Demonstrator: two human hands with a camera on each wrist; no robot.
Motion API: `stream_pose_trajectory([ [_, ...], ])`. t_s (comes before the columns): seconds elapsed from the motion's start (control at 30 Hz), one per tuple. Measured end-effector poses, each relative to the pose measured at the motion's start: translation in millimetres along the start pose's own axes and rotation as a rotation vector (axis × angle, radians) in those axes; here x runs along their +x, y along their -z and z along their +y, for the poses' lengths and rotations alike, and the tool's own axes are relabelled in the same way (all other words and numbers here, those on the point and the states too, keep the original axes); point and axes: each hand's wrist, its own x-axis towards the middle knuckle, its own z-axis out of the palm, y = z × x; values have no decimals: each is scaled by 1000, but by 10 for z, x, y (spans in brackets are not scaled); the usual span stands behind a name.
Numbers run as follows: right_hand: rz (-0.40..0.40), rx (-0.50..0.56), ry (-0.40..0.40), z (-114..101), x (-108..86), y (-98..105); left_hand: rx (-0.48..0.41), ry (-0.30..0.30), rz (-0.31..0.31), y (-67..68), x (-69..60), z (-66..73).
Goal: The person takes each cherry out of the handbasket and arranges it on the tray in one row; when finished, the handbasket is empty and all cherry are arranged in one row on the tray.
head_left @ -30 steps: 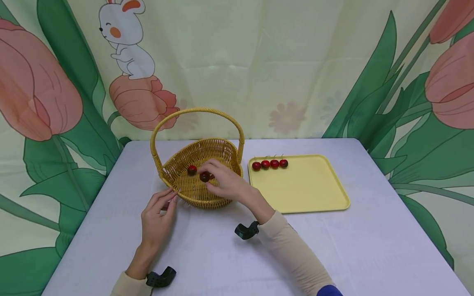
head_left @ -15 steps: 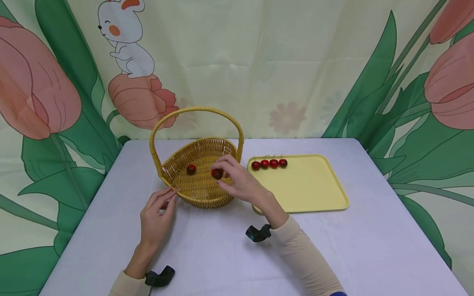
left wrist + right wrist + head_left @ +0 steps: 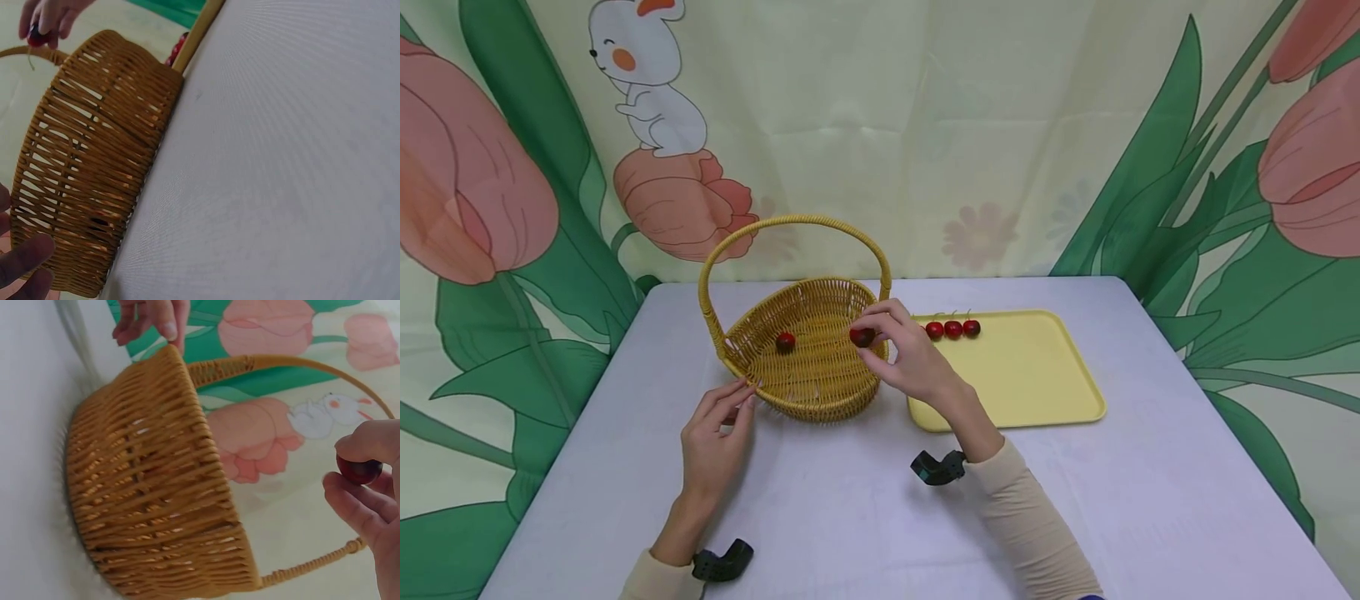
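Note:
A dark red cherry (image 3: 862,337) is pinched between the thumb and fingers of my right hand (image 3: 912,354), above the right side of the wicker basket (image 3: 820,408). In the left wrist view its thin stem hangs down. My left hand (image 3: 718,433) holds the basket's near-left rim between thumb and fingers, as the right wrist view shows at the rim (image 3: 178,353). Inside the basket lies another cherry (image 3: 785,342), towards the left. Several cherries stand in a row along the back-left edge of the yellow tray (image 3: 1015,375); my right hand partly covers the leftmost of that row.
The basket's tall arched handle (image 3: 797,219) rises over it. The tray stands just right of the basket on a white-covered table (image 3: 820,517). Behind the table hangs a printed curtain (image 3: 865,142) with tulips and a rabbit. Black camera mounts (image 3: 938,468) sit at both wrists.
My right hand has lifted the cherry and carried it rightwards, from the basket's middle to above its right side. The left hand stays at the rim. The head view has shifted slightly.

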Motion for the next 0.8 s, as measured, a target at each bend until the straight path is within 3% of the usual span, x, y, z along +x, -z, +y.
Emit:
stream_pose_trajectory([
  [0.27,91,27,-36,28,-32,222,-10,-51,30,-23,-1,-24],
  [0.5,173,16,-62,108,-70,418,-19,-48,28,-24,-7,-35],
  [0.8,249,-22,-188,292,-162,575,-25,-25,15,-11,-2,-27],
])
